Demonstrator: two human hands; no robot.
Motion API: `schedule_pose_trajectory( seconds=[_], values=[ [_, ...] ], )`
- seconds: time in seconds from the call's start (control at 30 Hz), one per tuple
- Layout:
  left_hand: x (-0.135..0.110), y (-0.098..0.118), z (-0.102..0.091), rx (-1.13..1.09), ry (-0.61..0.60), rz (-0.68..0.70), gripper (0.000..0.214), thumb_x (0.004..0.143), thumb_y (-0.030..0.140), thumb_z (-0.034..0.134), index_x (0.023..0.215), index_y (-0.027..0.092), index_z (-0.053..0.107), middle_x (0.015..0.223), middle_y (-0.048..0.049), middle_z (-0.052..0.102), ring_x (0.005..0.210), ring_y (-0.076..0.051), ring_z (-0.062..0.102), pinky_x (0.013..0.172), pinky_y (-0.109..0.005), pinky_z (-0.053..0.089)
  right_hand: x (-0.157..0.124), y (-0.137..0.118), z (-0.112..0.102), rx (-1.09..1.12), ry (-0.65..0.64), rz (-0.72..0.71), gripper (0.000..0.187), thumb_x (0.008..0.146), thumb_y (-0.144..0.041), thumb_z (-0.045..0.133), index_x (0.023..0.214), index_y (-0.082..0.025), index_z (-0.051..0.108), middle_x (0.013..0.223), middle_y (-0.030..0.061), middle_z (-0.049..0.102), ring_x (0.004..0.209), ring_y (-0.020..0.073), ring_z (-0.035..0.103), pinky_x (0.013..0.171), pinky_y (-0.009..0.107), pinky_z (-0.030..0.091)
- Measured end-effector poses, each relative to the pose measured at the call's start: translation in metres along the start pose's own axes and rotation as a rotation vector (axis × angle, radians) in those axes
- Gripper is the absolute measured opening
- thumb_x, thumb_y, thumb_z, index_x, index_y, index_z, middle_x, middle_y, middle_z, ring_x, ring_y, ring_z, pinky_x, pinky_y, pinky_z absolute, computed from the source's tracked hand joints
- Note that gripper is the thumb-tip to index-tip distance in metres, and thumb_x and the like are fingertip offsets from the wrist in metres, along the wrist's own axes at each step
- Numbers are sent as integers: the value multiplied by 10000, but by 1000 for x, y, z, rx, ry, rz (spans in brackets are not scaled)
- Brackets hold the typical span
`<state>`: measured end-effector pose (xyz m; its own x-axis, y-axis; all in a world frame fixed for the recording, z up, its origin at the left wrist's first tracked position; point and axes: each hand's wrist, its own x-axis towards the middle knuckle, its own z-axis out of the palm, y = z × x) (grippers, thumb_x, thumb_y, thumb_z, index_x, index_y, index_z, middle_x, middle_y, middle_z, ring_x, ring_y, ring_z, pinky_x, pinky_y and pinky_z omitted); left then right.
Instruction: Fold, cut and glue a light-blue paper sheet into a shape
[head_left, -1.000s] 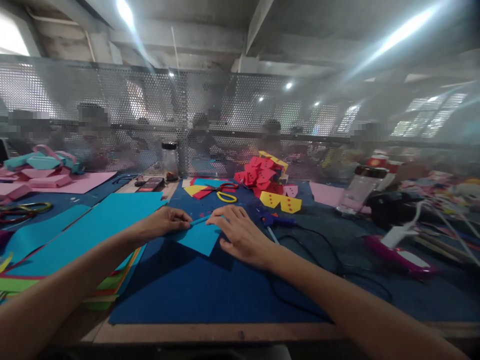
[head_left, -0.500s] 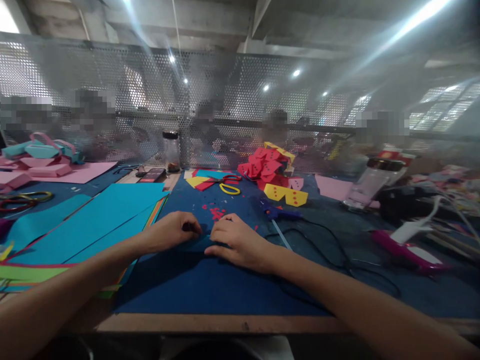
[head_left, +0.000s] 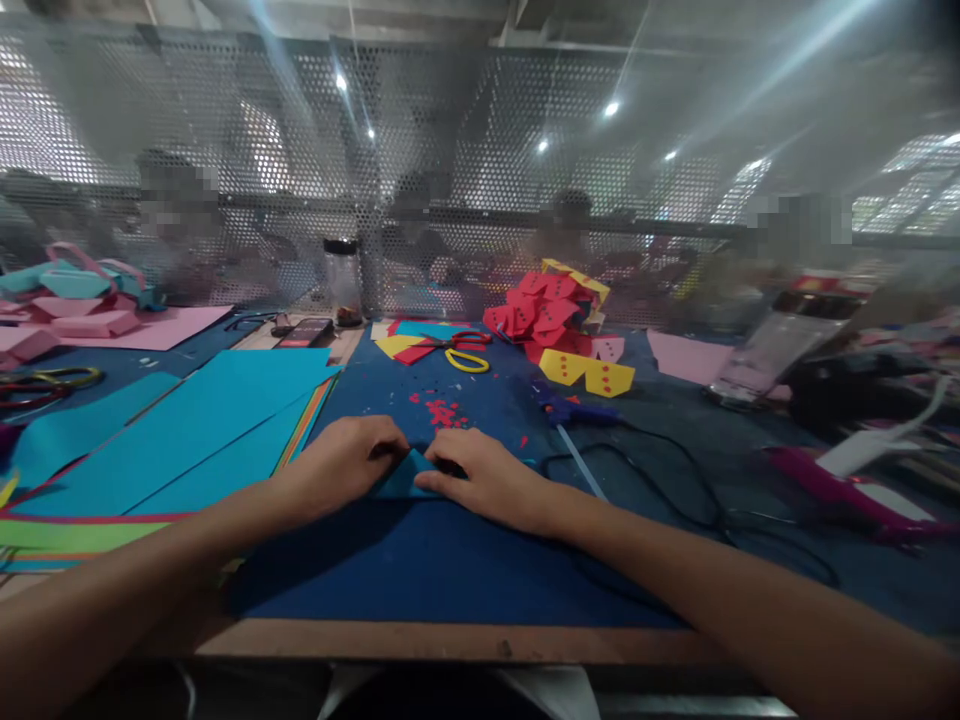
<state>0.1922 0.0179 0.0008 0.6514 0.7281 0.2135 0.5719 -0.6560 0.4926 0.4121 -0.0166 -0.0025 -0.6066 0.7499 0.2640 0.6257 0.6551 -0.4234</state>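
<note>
In the middle of the frame, the left hand (head_left: 349,468) and right hand (head_left: 484,478) pinch a blue paper (head_left: 403,480). Red bits (head_left: 442,412) lie just above.

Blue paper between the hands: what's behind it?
Beyond the blue paper, red paper scraps lie on the dark blue tabletop, with scissors farther back. Whatever the paper, left hand and right hand cover is hidden.

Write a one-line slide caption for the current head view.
Left hand and right hand hold blue paper over a dark-blue mat, red scraps just beyond, a glue gun to the right.
</note>
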Motion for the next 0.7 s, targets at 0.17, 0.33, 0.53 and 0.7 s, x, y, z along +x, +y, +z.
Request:
schedule_pose_trajectory(
  seconds=[0.17,0.33,0.53,0.7],
  values=[
    [-20,10,-6,-6,-5,-64,188,960,349,498,1076,232,589,1004,-31,714,911,-226,672,782,-327,495,1,0,0,73,-6,68,143,904,-303,638,901,-160,643,763,0,622,684,131,537,633,252,354],
    [-43,12,-4,154,-38,164,296,985,318,482,1274,301,544,1370,-46,562,1167,-229,605,960,-360,494,1,-2,-1,129,-28,128,191,885,-243,615,1061,-172,633,769,-13,607,695,129,550,640,252,369],
    [-52,-2,7,313,4,316,426,983,322,501,1409,334,487,1377,-68,568,1156,-245,609,960,-391,518,0,-1,0,173,-22,159,300,857,-231,643,1146,-173,590,788,-15,594,704,132,557,646,258,406],
    [-52,-3,8,325,20,359,393,999,357,478,1381,284,533,1369,-88,594,1155,-241,614,955,-402,523,-2,2,-3,176,6,82,282,856,-246,654,1116,-160,586,959,46,624,750,133,566,710,279,461]
  ],
)
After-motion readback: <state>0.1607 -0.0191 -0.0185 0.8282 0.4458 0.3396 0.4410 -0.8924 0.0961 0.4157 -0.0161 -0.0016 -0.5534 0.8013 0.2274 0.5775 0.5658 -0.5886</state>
